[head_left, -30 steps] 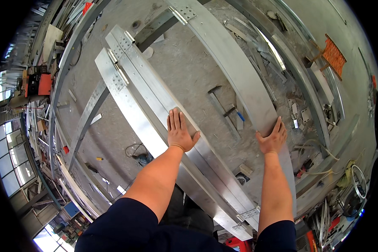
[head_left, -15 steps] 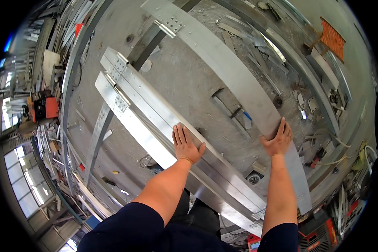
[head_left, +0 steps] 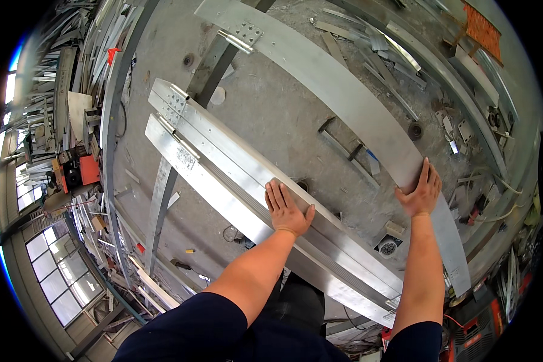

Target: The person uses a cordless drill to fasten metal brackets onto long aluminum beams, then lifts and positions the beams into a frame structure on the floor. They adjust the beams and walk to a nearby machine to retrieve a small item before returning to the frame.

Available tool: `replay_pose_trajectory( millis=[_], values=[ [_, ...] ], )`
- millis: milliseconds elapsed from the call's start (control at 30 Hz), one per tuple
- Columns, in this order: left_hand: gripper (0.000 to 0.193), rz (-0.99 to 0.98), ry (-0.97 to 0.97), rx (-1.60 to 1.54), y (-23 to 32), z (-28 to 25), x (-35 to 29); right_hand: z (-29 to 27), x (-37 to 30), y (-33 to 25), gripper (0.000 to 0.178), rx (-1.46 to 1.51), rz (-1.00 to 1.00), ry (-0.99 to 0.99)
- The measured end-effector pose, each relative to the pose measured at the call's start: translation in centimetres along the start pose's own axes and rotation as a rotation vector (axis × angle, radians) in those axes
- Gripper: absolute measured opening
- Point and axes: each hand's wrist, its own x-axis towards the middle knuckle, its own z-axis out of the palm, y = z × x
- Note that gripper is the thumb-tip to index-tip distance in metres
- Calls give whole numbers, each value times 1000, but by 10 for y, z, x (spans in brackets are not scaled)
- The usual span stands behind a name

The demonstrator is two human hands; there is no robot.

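Observation:
My left hand (head_left: 288,208) lies flat with fingers spread on a long silvery metal panel (head_left: 241,160), the middle one of three. My right hand (head_left: 420,190) rests on the near edge of a separate far panel (head_left: 344,105), thumb stretched apart from the fingers. Nothing is grasped in either hand. Nearest me runs another bright metal panel (head_left: 229,205), alongside the middle one. Hinge barrels sit at the left ends: one hinge (head_left: 235,42) on the far panel, another hinge (head_left: 178,92) on the middle panel, and a hinge (head_left: 166,124) at the near panel.
A grey steel beam (head_left: 214,66) runs beneath the panels' left ends. On the concrete floor lie a bar clamp (head_left: 350,151), metal offcuts (head_left: 386,78) and a floor drain (head_left: 387,245). Metal stock (head_left: 51,114) is piled along the left, near an orange-red machine (head_left: 89,170).
My view has turned slightly, so hands and nearer things appear further right. Both hands keep about the same places on their panels.

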Motion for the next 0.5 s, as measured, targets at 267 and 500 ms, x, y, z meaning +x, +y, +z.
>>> replay_pose_trajectory(
  millis=[267,500],
  values=[
    [106,-4,-53,-11,-1,-2,-2,5,-3,3,105,-36,-10,9],
    [106,-14,-63,-14,-2,-2,-2,6,-3,-1,105,-59,-23,28]
  ],
)
